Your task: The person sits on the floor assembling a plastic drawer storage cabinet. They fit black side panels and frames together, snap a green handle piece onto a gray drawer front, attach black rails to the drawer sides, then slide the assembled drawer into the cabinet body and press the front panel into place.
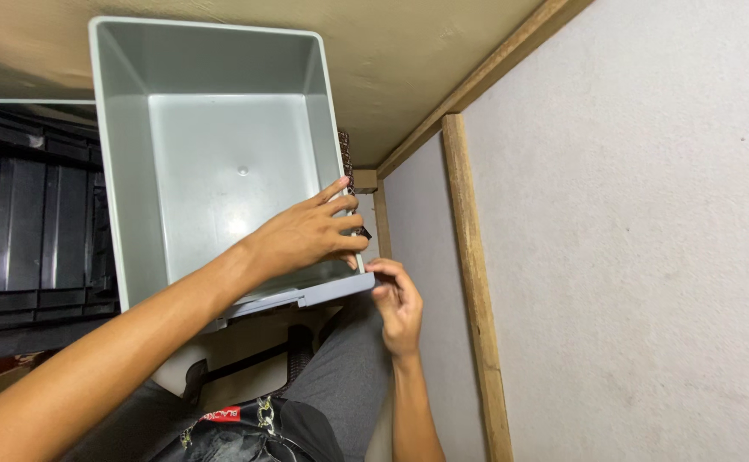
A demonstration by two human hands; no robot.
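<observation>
A large empty grey plastic bin (pixel 126 162) fills the upper left, its open inside facing me. My left hand (pixel 310 235) rests on the bin's right wall near the lower corner, fingers spread over the rim and pinching a small dark object at the edge. My right hand (pixel 396 299) sits just below that corner, fingertips touching the bin's lower right rim. A dark patterned strip (pixel 345 150) shows behind the bin's right edge. What exactly the fingers pinch is too small to tell.
A black ribbed plastic crate (pixel 23 231) lies left of the bin. A white wall (pixel 631 257) with wooden battens (pixel 475 282) runs along the right. My grey-trousered leg (pixel 340 368) and a dark garment with a chain (pixel 254 428) are below.
</observation>
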